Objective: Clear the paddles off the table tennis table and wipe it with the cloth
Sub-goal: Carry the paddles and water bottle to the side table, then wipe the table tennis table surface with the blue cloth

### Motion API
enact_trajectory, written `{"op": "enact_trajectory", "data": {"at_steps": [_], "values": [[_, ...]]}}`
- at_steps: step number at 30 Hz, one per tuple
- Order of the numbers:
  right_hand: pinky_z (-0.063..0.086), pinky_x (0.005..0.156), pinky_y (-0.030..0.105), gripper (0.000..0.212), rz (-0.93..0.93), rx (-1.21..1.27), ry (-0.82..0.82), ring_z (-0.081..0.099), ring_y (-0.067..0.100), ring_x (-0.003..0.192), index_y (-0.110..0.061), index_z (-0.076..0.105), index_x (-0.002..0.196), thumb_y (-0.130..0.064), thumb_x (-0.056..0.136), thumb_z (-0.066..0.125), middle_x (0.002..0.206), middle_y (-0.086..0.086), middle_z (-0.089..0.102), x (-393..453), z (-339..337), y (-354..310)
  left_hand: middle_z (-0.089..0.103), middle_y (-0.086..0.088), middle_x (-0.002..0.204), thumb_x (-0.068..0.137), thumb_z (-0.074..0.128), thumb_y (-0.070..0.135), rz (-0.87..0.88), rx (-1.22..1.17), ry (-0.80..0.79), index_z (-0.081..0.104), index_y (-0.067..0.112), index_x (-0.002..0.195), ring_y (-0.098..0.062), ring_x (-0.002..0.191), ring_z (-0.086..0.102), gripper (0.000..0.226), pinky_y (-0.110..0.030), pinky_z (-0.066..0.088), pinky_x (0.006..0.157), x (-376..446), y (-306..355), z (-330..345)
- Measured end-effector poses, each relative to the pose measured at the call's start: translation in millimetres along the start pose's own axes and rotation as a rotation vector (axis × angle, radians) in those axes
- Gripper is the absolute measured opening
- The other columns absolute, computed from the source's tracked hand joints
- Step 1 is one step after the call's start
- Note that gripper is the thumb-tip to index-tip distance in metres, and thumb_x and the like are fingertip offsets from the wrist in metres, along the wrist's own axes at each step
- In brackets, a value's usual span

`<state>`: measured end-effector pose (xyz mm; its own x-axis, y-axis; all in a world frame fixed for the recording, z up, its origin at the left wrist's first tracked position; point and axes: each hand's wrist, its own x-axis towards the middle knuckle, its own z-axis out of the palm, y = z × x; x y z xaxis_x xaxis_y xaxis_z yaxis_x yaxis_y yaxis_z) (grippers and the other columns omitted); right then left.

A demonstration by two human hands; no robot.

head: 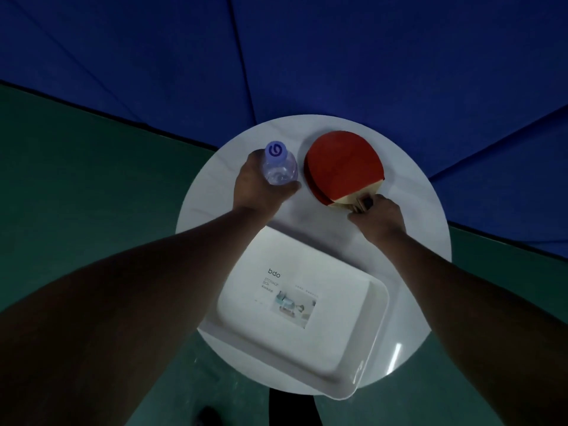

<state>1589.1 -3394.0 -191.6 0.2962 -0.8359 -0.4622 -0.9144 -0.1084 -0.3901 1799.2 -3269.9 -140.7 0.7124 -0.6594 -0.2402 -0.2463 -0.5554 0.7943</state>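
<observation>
My right hand (pixel 376 215) pinches the handles of the stacked paddles (pixel 344 166), whose long axis runs from my fingers up-left toward frame centre, blades lying flat on the round table (pixel 430 229). My left hand (pixel 256 182) wraps the bottle (pixel 280 166) just left of them. The tray (pixel 362 348), lower centre, holds only a printed label, and I judge the right hand nearer to it.

A clear bottle (pixel 280 167) with a purple cap stands on a round white table (pixel 408 210), a white tray (pixel 353 358) near it.
</observation>
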Motion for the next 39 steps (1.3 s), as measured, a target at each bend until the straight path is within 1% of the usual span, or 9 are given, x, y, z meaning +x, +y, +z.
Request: {"op": "enact_trajectory", "data": {"at_steps": [5, 7, 11, 14, 19, 22, 26, 32, 39], "values": [[0.050, 0.082, 0.036, 0.045, -0.006, -0.152, -0.009, 0.063, 0.033, 0.102, -0.008, 0.062, 0.107, -0.046, 0.084, 0.073, 0.106, 0.013, 0.068, 5, 1, -6, 0.051, 0.024, 0.090, 0.062, 0.092, 0.028, 0.013, -0.010, 0.004, 0.046, 0.028, 0.110, 0.017, 0.085, 0.055, 0.067, 0.008, 0.034, 0.062, -3, 6, 4], [0.050, 0.087, 0.037, 0.052, 0.010, -0.171, -0.042, 0.061, 0.035, 0.107, -0.006, 0.061, 0.116, -0.047, 0.085, 0.071, 0.113, 0.016, 0.065, 1, -1, -6, 0.057, 0.016, 0.101, 0.062, 0.093, 0.031, -0.031, -0.011, -0.009, 0.048, 0.024, 0.119, 0.005, 0.090, 0.057, 0.073, 0.004, 0.038, 0.066, -7, 6, 1], [0.049, 0.083, 0.036, 0.052, 0.010, -0.098, -0.057, 0.059, 0.035, 0.107, -0.006, 0.058, 0.121, -0.038, 0.083, 0.075, 0.114, 0.017, 0.061, -17, -13, -4, 0.047, -0.003, 0.148, 0.063, 0.091, 0.044, -0.166, 0.012, -0.023, 0.035, 0.017, 0.150, -0.018, 0.132, 0.047, 0.107, -0.020, 0.035, 0.094, -23, 8, -13], [0.047, 0.087, 0.038, 0.053, -0.042, -0.072, -0.035, 0.056, 0.036, 0.111, -0.007, 0.057, 0.124, -0.036, 0.084, 0.075, 0.116, 0.018, 0.059, -44, -21, -9, 0.043, -0.004, 0.151, 0.066, 0.090, 0.042, -0.204, 0.042, -0.008, 0.036, 0.020, 0.150, -0.021, 0.136, 0.044, 0.101, -0.021, 0.032, 0.096, -46, 5, -30], [0.037, 0.112, 0.043, 0.069, -0.206, -0.038, -0.060, 0.040, 0.034, 0.137, -0.012, 0.045, 0.148, -0.035, 0.089, 0.072, 0.154, 0.013, 0.042, -108, -20, -31, 0.046, -0.005, 0.147, 0.073, 0.086, 0.035, -0.269, 0.009, 0.025, 0.046, 0.018, 0.144, -0.019, 0.134, 0.045, 0.083, -0.007, 0.021, 0.095, -113, -10, -68], [0.036, 0.113, 0.042, 0.067, -0.218, 0.025, -0.139, 0.039, 0.034, 0.138, -0.009, 0.050, 0.143, -0.040, 0.089, 0.072, 0.149, 0.016, 0.046, -158, -11, -52, 0.050, -0.004, 0.144, 0.075, 0.084, 0.035, -0.331, -0.029, 0.076, 0.051, 0.019, 0.140, -0.019, 0.132, 0.047, 0.075, -0.008, 0.023, 0.095, -166, -28, -97], [0.040, 0.108, 0.035, 0.063, -0.383, 0.047, -0.328, 0.047, 0.025, 0.133, -0.014, 0.052, 0.141, -0.044, 0.089, 0.072, 0.145, 0.009, 0.051, -233, 7, -84, 0.058, -0.002, 0.139, 0.077, 0.083, 0.038, -0.483, -0.135, 0.229, 0.055, 0.021, 0.137, -0.021, 0.127, 0.054, 0.069, -0.024, 0.040, 0.101, -255, -60, -145], [0.034, 0.109, 0.029, 0.062, -0.722, -0.122, -0.629, 0.042, 0.017, 0.138, -0.027, 0.044, 0.147, -0.048, 0.093, 0.065, 0.151, -0.001, 0.045, -358, 51, -112, 0.060, -0.004, 0.138, 0.082, 0.081, 0.027, -0.633, -0.198, 0.512, 0.056, 0.016, 0.137, -0.019, 0.127, 0.055, 0.062, -0.033, 0.044, 0.105, -434, -108, -203], [0.034, 0.113, 0.030, 0.062, -1.138, -0.402, -0.912, 0.045, 0.017, 0.135, -0.020, 0.049, 0.145, -0.041, 0.090, 0.071, 0.148, 0.004, 0.049, -521, 75, -93, 0.060, 0.004, 0.135, 0.082, 0.082, 0.028, -0.791, -0.348, 0.983, 0.060, 0.024, 0.133, -0.010, 0.127, 0.052, 0.056, -0.034, 0.042, 0.109, -680, -103, -170]]}}
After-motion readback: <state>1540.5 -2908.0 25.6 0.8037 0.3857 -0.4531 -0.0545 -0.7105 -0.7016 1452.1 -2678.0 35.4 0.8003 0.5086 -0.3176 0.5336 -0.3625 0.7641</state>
